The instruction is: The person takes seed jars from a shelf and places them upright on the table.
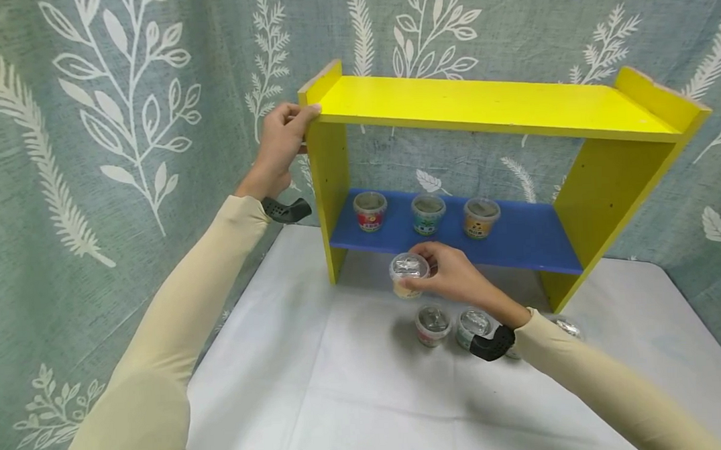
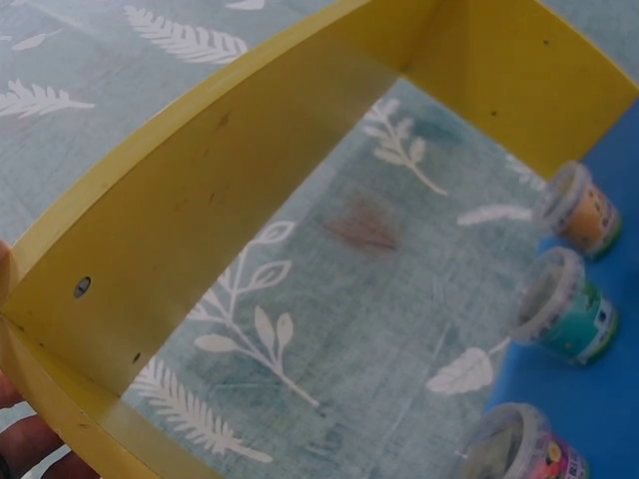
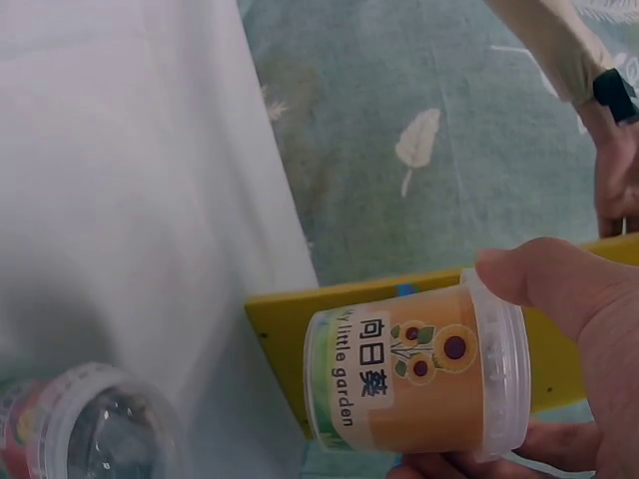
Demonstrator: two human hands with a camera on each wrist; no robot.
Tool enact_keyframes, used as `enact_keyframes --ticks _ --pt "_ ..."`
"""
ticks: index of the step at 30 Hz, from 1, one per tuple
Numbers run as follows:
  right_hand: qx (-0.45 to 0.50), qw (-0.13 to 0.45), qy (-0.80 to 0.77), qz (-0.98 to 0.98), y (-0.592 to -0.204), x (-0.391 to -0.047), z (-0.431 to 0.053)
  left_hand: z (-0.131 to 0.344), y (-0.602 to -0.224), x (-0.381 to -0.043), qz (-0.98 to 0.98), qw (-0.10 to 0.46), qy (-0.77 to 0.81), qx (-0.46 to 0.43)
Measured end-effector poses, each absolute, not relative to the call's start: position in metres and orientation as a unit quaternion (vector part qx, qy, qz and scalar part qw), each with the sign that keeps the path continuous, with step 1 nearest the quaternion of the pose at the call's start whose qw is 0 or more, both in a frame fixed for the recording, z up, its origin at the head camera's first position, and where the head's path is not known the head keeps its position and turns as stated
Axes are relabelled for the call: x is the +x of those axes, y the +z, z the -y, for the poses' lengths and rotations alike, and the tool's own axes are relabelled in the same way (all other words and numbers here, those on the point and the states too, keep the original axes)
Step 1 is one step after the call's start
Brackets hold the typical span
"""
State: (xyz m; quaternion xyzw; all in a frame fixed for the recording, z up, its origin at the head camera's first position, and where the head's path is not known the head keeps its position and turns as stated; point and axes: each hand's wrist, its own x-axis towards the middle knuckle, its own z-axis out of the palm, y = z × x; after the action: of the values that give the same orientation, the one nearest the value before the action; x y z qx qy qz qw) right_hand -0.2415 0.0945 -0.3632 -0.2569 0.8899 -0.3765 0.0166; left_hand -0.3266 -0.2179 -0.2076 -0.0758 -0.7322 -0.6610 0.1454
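Observation:
My left hand (image 1: 281, 144) grips the upper left corner of a small yellow shelf (image 1: 482, 102), thumb on the front edge; in the left wrist view its fingers (image 2: 28, 446) wrap behind the panel. My right hand (image 1: 450, 271) holds a lidded plastic cup (image 3: 419, 369) with an orange sunflower label, thumb on the lid side and fingers underneath. In the head view this cup is above the table, just in front of the blue lower board (image 1: 518, 241). On that board stand a red-labelled cup (image 1: 369, 218), a teal one (image 1: 427, 219) and an orange one (image 1: 479, 225), in a row.
Below the right hand, a red-labelled cup (image 1: 433, 328) and a teal cup (image 1: 472, 326) stand on the white table (image 1: 356, 400). Silver-topped cup parts (image 1: 567, 326) show behind the right forearm, which hides the rest. A leaf-patterned green curtain (image 1: 209, 77) hangs behind the shelf.

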Motion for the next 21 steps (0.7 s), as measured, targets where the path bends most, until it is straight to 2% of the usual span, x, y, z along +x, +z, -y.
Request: enact_keyframes --ticks 21 --pt "-0.31 0.047 -0.377 -0.871 -0.388 -0.237 -0.065 0.219 -0.209 -0.325 0.734 0.151 -0.656 -0.09"
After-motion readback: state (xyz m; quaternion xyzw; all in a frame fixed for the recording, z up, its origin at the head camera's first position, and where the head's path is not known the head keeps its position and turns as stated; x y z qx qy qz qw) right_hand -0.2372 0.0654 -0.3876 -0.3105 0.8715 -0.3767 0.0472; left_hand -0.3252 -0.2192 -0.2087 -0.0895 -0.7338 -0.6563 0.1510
